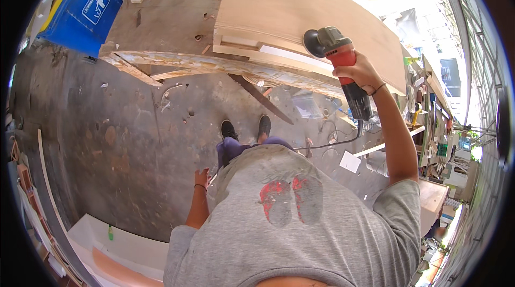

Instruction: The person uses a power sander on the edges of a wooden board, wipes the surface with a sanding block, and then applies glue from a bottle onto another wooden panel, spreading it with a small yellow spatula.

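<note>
My right hand (pixel 363 73) is wrapped round the red and black body of an angle grinder (pixel 343 60). The grinder's round disc end is over the near edge of a pale plywood panel piece (pixel 289 10), with the cord trailing down from the black handle. From this view I cannot tell whether the disc touches the wood. That wooden piece lies on a worn workbench (pixel 169 24). Down at my left side hangs my left hand (pixel 201 178), its fingers loosely apart and holding nothing.
A blue bin (pixel 75 16) with a yellow edge stands at the far left. Under the bench lean a dark wood strip (pixel 263 99) and a clear plastic box (pixel 307 105). A cluttered shelf (pixel 429 110) is at right; a white trough-like box (pixel 129 241) sits at lower left.
</note>
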Motion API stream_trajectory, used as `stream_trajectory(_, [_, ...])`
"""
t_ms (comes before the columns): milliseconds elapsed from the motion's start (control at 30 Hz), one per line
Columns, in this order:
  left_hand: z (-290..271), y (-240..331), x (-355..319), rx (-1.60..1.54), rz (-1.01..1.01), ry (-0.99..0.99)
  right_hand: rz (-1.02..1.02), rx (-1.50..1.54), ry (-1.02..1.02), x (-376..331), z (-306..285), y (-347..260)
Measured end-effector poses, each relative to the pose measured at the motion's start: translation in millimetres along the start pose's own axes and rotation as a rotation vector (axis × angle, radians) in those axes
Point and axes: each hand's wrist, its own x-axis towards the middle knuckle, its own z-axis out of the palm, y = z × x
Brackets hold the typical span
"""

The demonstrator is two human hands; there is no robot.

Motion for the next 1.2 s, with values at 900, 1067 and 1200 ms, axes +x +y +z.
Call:
stream_trajectory(900, [17, -33, 17, -0.065, -0.03, 0.004, -0.241, -0.171, -0.133, 42, 61, -84])
stream_trajectory(1067, [17, -33, 11, -0.133, -0.016, 0.055, -0.278, -0.171, -0.169, 48, 75, -101])
stream_trajectory(1200, [13, -49, 28, -0.184, -0.026, 0.0, -0.339, -0.176, -0.202, 47, 85, -116])
